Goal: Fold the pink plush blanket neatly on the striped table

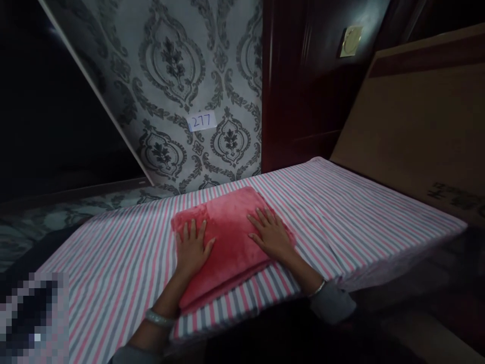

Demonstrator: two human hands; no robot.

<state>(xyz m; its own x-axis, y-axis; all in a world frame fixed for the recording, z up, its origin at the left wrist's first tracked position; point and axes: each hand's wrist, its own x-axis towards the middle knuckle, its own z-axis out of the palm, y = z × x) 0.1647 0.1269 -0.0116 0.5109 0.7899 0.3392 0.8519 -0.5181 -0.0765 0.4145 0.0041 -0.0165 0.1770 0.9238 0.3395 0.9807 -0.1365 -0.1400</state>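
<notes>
A folded, plush red-pink cloth lies flat near the front edge of a table covered with a striped cloth. Its exact kind I cannot tell; the folded layers show along its near edge. My left hand rests palm down on its left side, fingers spread. On the right side of the plush cloth lies my right hand, also flat with the fingers apart. Neither hand grips anything.
A large cardboard box leans at the right behind the table. To the left stands a big dark screen. Behind are a patterned wall with a paper label reading 277 and a dark red wooden panel.
</notes>
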